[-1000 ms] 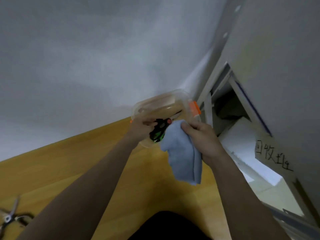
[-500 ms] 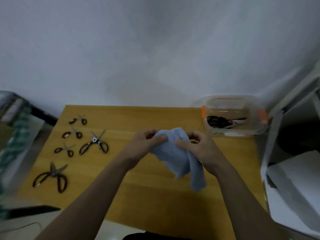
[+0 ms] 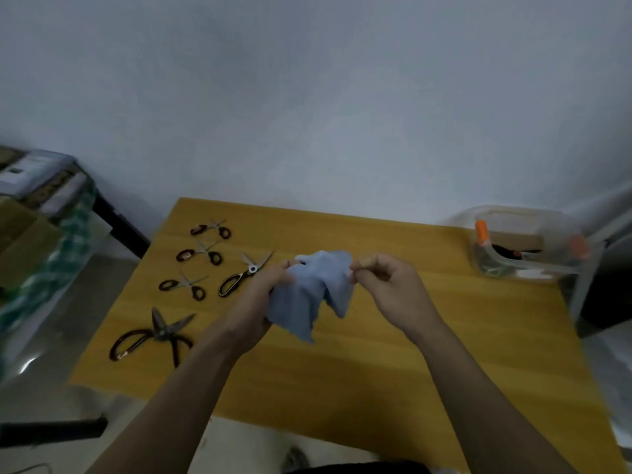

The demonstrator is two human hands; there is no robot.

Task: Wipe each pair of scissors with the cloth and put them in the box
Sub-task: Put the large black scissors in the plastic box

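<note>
A: Both hands hold the cloth (image 3: 313, 289) above the table (image 3: 444, 336): left hand (image 3: 263, 299) bunching it, right hand (image 3: 386, 285) pinching its edge.

B: Soft, limp stuff. Beyond, left of the cloth, five scissors (image 3: 244, 273); grab the handles, they're rigid. The box (image 3: 526, 248) sits far right

Since 1 s ago the green scissors (image 3: 494, 268) went into the box (image 3: 526, 213) & both hands pulled back w/ the cloth (image 3: 313, 289), now spread btwn them over the desk (image 3: 444, 319).

Soft matt cloth (image 3: 309, 292), smooth wooden table (image 3: 410, 354), clear plastic box (image 3: 526, 265).
</note>
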